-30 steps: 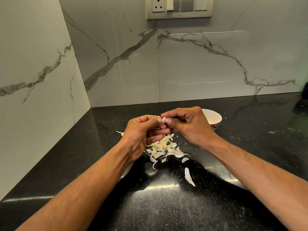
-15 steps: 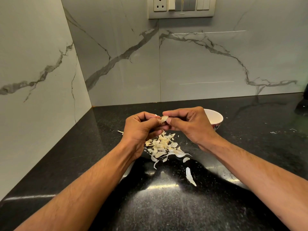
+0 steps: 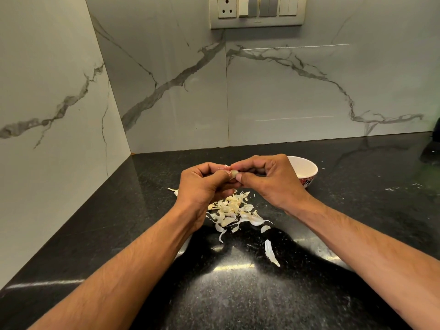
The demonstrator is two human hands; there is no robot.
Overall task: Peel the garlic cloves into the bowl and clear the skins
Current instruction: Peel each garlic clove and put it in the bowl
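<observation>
Both hands meet above the black counter. My left hand (image 3: 202, 184) and my right hand (image 3: 271, 179) pinch one small pale garlic cloves piece (image 3: 234, 173) between their fingertips, with a bit of pinkish skin sticking up at its top. Below the hands lies a loose pile of garlic skins (image 3: 232, 210). A single long skin (image 3: 271, 253) lies nearer to me. The white bowl (image 3: 307, 169) with a red patterned outside stands just behind my right hand, partly hidden by it; its inside is not visible.
The black granite counter (image 3: 238, 294) meets marble-look walls at the back and left, forming a corner at the far left. A switch panel (image 3: 257, 10) is on the back wall. A dark object (image 3: 432, 148) sits at the far right edge.
The hands have stayed together on the clove, with the fingers shifting slightly around it. The view has tipped up a little.
</observation>
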